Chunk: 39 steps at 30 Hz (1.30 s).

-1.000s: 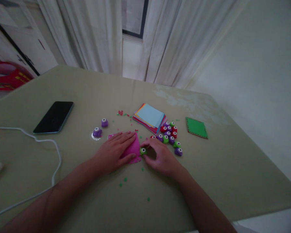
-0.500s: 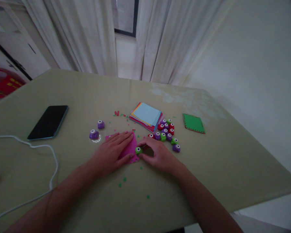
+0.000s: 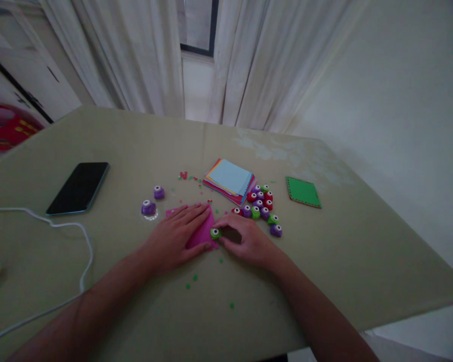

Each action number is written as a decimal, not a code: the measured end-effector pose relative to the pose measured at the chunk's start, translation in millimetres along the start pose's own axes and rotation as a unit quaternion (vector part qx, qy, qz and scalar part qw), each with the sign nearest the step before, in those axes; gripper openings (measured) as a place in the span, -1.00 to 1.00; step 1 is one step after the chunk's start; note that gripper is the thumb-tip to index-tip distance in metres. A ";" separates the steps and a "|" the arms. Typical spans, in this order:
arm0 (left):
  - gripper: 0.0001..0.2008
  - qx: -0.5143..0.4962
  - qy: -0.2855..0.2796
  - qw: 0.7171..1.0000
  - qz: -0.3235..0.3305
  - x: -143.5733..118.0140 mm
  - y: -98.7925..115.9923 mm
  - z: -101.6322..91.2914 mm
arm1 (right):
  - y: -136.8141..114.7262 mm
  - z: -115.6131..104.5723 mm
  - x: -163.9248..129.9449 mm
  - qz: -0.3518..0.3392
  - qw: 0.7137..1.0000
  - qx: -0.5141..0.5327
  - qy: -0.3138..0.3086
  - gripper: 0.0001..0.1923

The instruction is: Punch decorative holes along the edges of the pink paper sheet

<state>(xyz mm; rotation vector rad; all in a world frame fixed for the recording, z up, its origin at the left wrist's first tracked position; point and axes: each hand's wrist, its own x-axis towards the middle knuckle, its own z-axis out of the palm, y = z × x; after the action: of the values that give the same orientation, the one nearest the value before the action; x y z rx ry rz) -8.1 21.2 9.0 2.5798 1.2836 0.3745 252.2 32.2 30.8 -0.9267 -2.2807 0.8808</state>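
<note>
A pink sheet of paper [image 3: 201, 235] lies on the table, pressed down by my left hand [image 3: 177, 231], which is flat with fingers stretched out. At the sheet's right edge sits a small green craft punch [image 3: 215, 233] with a white top and a dark mark on it. Thumb and forefinger of my right hand [image 3: 247, 238] grip this punch from the right. Whether the paper is inside its slot I cannot tell. Just beyond my right hand stand several purple, red and green punches [image 3: 264, 213]. Two purple punches [image 3: 148, 206] are left of the sheet.
A stack of coloured paper [image 3: 228, 177] lies beyond my hands. To the right is a green square [image 3: 303, 191] with punched edges. A black phone or tablet [image 3: 78, 188] and a white cable [image 3: 86, 236] are on the left. Tiny paper bits [image 3: 195, 277] are scattered about.
The view has shifted slightly. My left hand stays on the pink paper, and my right hand still grips the green punch at its edge.
</note>
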 end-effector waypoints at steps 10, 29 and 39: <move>-0.14 -0.014 0.015 1.000 0.002 0.0 -0.7 2.0 | -0.4 -0.7 -0.3 0.001 1.000 0.001 -0.007 -0.70; -0.13 -0.005 -0.002 1.000 -0.005 -0.4 -1.2 1.7 | -1.5 -2.7 0.3 -0.009 1.000 0.017 -0.013 -0.67; -0.15 -0.004 0.010 1.000 0.006 -2.0 -4.0 4.4 | -0.7 -3.5 0.4 -0.007 1.000 0.010 -0.026 -0.68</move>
<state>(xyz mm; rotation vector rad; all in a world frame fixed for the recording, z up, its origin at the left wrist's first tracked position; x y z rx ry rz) -10.8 21.6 3.4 2.5852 1.2704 0.4083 254.0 33.4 33.7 -0.8886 -2.3149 0.9286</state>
